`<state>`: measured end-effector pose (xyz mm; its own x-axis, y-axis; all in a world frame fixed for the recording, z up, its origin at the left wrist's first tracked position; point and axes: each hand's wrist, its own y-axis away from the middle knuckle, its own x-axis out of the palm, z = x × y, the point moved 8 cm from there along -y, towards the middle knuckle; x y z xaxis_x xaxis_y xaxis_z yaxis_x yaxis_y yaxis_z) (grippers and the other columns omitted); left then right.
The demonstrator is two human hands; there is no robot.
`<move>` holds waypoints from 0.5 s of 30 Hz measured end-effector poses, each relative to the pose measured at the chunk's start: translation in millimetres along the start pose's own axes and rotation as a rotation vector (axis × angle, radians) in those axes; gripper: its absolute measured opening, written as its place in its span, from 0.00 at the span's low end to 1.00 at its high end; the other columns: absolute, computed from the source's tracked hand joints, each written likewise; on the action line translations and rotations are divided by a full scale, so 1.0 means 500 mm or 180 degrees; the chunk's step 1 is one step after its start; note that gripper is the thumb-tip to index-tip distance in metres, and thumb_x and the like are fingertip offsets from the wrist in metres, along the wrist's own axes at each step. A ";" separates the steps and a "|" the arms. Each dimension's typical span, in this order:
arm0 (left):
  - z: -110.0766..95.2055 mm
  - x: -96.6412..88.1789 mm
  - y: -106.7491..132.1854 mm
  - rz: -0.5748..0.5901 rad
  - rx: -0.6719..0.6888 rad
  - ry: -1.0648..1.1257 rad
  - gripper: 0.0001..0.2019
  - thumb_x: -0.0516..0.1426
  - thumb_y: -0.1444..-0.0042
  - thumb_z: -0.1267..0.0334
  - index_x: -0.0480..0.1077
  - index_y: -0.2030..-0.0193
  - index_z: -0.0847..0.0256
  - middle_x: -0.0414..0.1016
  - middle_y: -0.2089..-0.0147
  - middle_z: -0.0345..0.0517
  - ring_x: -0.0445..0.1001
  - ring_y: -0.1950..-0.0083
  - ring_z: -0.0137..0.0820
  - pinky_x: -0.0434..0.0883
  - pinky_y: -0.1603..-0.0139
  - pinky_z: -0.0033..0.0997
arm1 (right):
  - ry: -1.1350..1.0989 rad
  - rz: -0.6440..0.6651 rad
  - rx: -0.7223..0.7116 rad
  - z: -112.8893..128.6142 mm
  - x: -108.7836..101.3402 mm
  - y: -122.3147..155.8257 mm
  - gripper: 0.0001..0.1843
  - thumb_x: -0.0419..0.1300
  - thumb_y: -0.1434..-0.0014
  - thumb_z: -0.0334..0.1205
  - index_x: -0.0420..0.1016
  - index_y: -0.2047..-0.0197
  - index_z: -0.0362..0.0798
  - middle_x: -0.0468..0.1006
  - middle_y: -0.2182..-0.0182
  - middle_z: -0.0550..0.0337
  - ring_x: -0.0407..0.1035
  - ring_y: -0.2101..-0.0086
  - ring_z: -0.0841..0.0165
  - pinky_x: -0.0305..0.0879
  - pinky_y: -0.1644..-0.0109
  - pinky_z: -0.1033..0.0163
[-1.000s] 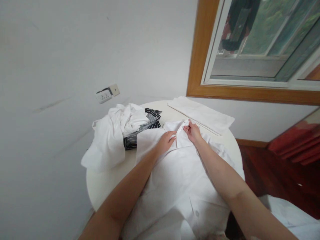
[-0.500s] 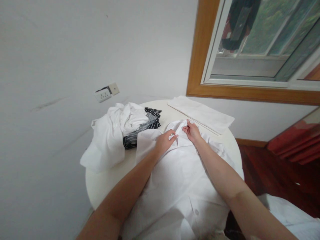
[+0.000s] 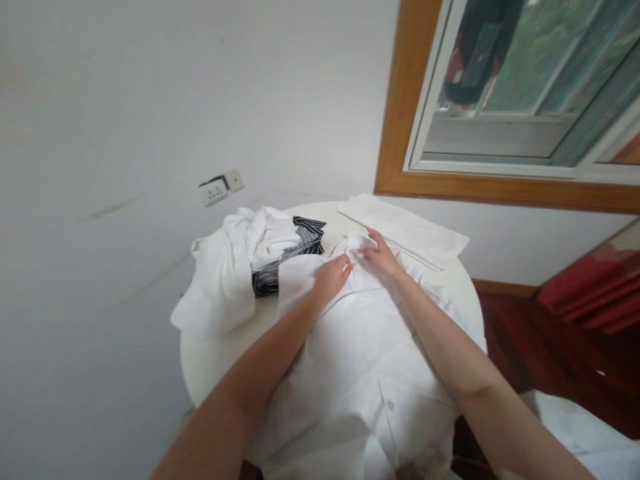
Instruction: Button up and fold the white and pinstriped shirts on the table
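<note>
A white button-up shirt lies spread over the round table, its near part hanging toward me and one button visible low down. At the shirt's far end the collar area is bunched. My left hand is closed, thumb and fingertips pinching the shirt just below the collar area. Right of it, my right hand rests at the collar with its fingers apart, thumb side touching the cloth. Exactly what lies under its fingertips is hidden.
Crumpled white cloth and black striped fabric lie left on the white table. A folded white cloth sits at the back right. Wall sockets and a wood-framed window are behind. More pale cloth is at lower right.
My right hand has loosened its pinch on the raised collar edge and spread its fingers. The collar part now lies lower and flatter. My left hand still pinches the shirt.
</note>
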<state>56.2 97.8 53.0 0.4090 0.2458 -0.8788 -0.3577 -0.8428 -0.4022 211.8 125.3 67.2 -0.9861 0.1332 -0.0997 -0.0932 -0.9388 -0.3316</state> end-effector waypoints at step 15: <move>0.006 -0.066 -0.082 -0.0560 0.0455 -0.0684 0.14 0.50 0.41 0.70 0.68 0.50 0.58 0.69 0.48 0.56 0.63 0.44 0.45 0.58 0.43 0.47 | 0.3744 0.1163 -0.0515 0.036 0.096 0.129 0.23 0.59 0.42 0.56 0.73 0.48 0.50 0.72 0.53 0.47 0.63 0.50 0.55 0.62 0.53 0.54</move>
<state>54.8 125.6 97.6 0.2936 0.4904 -0.8205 -0.4179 -0.7061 -0.5716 156.1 65.4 58.0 -0.2207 0.1545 -0.9630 0.2611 -0.9420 -0.2110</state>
